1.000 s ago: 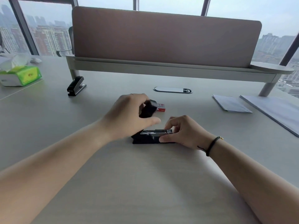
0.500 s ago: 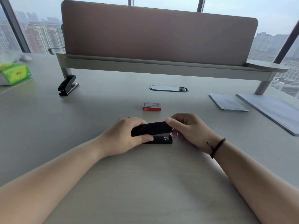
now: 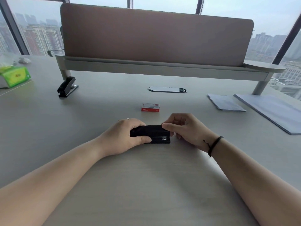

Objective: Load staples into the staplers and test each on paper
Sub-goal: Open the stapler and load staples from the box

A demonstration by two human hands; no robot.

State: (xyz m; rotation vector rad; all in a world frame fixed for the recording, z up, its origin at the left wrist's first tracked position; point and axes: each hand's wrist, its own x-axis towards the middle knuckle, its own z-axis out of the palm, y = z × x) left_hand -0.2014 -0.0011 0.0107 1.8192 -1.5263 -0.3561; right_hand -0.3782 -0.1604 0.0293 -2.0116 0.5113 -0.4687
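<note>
A black stapler (image 3: 152, 132) lies on the desk in front of me, its top arm folded down over the base. My left hand (image 3: 125, 137) grips its rear end, thumb along the near side. My right hand (image 3: 185, 129) pinches the front tip of the top arm. A small red and white staple box (image 3: 150, 107) sits just beyond the hands. A second black stapler (image 3: 66, 87) stands at the far left near the divider leg. Sheets of paper (image 3: 225, 102) lie at the right.
A larger stack of paper (image 3: 273, 111) lies at the far right edge. A green tissue pack (image 3: 14, 76) sits far left. A desk divider (image 3: 156, 36) on a shelf rail spans the back, with an oval cable grommet (image 3: 167, 89) before it.
The stapler's top arm, held up and open by my left hand a second ago, has been swung down shut over the base. The staple box is now uncovered.
</note>
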